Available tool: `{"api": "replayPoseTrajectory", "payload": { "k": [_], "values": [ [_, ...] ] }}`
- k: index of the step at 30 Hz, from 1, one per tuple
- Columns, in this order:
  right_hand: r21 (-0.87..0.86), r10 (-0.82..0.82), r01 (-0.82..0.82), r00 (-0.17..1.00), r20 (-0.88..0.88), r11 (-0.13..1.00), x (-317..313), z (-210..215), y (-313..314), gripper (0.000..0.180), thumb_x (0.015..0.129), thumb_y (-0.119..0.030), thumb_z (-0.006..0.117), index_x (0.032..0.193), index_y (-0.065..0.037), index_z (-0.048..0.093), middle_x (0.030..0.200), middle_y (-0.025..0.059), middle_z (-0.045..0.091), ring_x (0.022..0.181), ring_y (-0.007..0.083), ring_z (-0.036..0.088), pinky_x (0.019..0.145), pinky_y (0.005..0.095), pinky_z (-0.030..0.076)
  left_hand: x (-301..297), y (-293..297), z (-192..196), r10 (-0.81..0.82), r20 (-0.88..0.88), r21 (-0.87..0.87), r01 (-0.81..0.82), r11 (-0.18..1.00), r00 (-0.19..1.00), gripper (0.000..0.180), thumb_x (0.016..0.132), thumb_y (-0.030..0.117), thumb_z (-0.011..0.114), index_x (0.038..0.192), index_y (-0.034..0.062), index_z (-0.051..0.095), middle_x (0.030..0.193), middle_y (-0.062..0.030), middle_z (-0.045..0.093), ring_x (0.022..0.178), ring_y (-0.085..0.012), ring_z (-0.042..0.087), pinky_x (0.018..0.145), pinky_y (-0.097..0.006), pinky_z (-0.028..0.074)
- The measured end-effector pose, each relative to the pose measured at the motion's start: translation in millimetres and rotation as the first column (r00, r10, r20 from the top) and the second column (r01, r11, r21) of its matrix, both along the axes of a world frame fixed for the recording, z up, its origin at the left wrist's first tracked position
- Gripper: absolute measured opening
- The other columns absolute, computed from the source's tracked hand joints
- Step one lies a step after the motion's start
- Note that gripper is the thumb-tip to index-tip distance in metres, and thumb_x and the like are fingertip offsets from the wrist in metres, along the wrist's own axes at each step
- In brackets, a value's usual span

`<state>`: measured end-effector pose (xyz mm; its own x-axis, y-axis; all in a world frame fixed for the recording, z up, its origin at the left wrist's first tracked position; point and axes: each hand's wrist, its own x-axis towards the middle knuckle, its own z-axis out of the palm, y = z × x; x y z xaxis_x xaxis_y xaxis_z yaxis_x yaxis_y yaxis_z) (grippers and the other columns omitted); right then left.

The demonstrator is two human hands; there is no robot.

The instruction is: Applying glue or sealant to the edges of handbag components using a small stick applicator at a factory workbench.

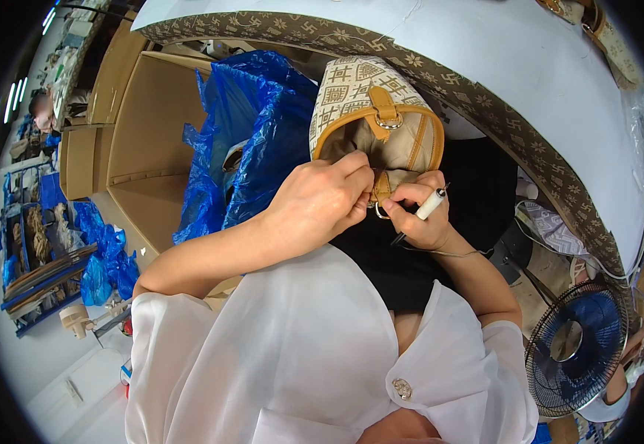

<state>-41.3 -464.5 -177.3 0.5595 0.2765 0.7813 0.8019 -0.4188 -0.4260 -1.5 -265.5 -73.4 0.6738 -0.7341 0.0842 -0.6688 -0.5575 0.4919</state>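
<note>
Just beyond the left hand (326, 196) and right hand (424, 220), fingers (361, 178) pinching its near-side tab (383, 183), the patterned bag (370, 74) seems light and soft; its tan trim (420, 110) probably grips firmest.

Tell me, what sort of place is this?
Probably a bag-making workshop: the left hand and right hand are at an open, tan-trimmed patterned bag, a large cardboard box stands nearby, and a loaded rack shows at far left.
</note>
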Motion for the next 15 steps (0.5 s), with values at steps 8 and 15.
{"api": "replayPoseTrajectory", "payload": {
  "k": [8, 15],
  "values": [
    [0.001, -0.007, 0.007, 0.999, 0.038, 1.000, 0, 1, 1, 0.019, 0.071, -0.008, 0.076, 0.083, -0.014, 0.062, 0.087, -0.0025, 0.060, 0.070, 0.0158, 0.049, 0.066, 0.0320, 0.038, 5, 7, 4, 0.108, -0.147, -0.071, -0.119, 0.990, 0.983, 0.014, 0.076, 0.002, 0.067, 0.087, 0.0005, 0.058, 0.084, -0.0114, 0.056, 0.068, -0.0328, 0.061, 0.061, -0.041, 0.052],
    [0.024, -0.010, 0.009, 0.999, 0.039, 1.000, 0, 5, 1, 0.020, 0.071, -0.008, 0.076, 0.084, -0.013, 0.062, 0.087, -0.0021, 0.060, 0.069, 0.0157, 0.048, 0.066, 0.0318, 0.038, 11, 12, 17, -0.013, -0.255, -0.042, 0.002, 0.999, 0.967, 0.012, 0.081, -0.003, 0.067, 0.092, -0.0001, 0.064, 0.094, -0.0090, 0.062, 0.076, -0.0244, 0.068, 0.064, -0.033, 0.056]
  ]
}}
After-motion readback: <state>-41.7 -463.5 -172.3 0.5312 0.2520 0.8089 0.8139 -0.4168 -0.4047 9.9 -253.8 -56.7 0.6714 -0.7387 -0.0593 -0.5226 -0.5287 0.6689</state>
